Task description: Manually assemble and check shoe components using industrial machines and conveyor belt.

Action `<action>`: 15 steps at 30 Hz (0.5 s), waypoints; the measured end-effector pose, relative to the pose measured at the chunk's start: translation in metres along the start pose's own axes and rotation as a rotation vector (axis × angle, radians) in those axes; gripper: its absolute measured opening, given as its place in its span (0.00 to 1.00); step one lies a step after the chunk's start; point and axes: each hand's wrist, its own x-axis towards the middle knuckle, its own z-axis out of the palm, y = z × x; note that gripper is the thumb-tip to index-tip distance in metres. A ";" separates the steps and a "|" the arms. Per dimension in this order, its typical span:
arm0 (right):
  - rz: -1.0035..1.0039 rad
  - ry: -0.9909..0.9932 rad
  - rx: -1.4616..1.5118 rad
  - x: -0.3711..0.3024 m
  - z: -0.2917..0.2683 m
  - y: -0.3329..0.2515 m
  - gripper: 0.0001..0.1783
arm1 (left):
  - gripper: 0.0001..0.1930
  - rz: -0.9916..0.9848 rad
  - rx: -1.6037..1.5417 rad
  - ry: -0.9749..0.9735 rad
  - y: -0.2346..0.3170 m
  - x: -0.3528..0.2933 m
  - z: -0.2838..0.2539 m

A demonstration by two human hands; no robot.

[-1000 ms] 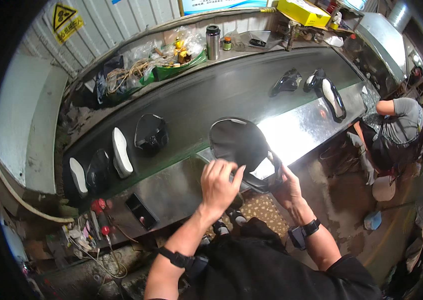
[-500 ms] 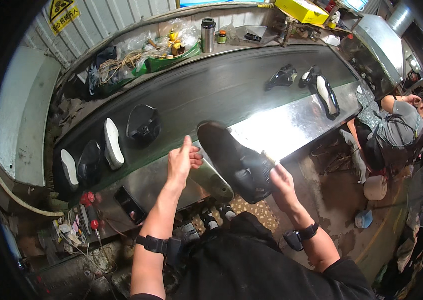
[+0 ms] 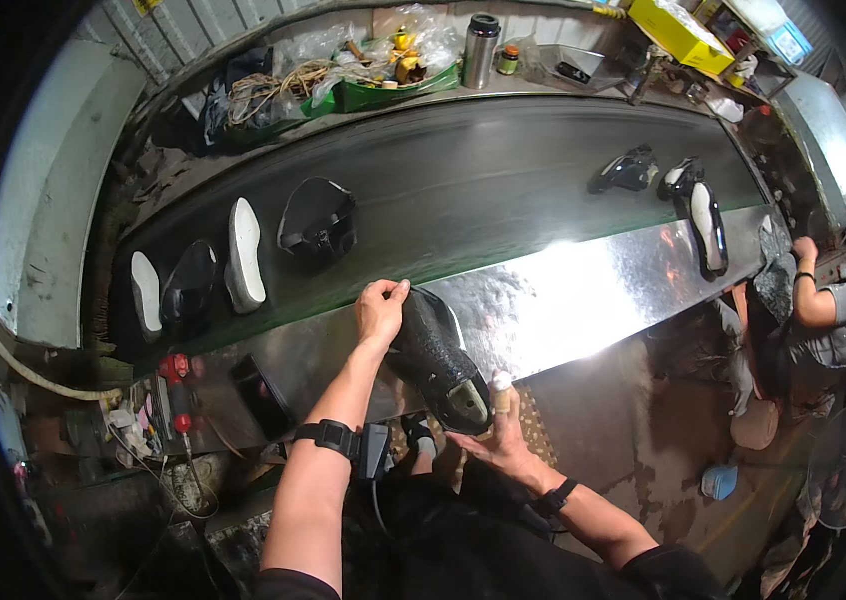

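Observation:
My left hand [image 3: 381,312] is closed on the far end of a black shoe [image 3: 433,350], gripping its edge between thumb and fingers. The shoe is held tilted over the metal ledge, and a pale greenish block with a hole shows at its near end. Beside that near end my right hand [image 3: 505,440] is open, palm up. Its thumb, covered at the tip with something whitish, points up, and its fingers stretch under the shoe's end; whether they touch it I cannot tell.
Pale-soled shoes [image 3: 245,255] and black shoes [image 3: 317,222] lie on the dark belt [image 3: 463,170] at left; more black shoes [image 3: 708,230] lie at right. A phone [image 3: 261,398] and a red tool [image 3: 177,390] are on the near left. A co-worker [image 3: 833,320] sits at right.
My left hand has taken hold of the shoe's far end. The right hand has let go and moved down by its near end. The shoe has turned and shifted slightly left.

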 end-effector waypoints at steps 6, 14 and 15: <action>0.250 -0.205 0.305 -0.003 -0.001 0.021 0.57 | 0.14 -0.084 0.031 0.044 -0.004 -0.015 -0.009; 0.085 -0.459 0.070 0.000 -0.007 0.027 0.47 | 0.35 -0.050 0.326 -0.072 0.012 -0.041 -0.002; 0.086 -0.472 0.114 0.000 -0.009 0.031 0.48 | 0.35 -0.056 0.323 -0.069 0.011 -0.040 0.000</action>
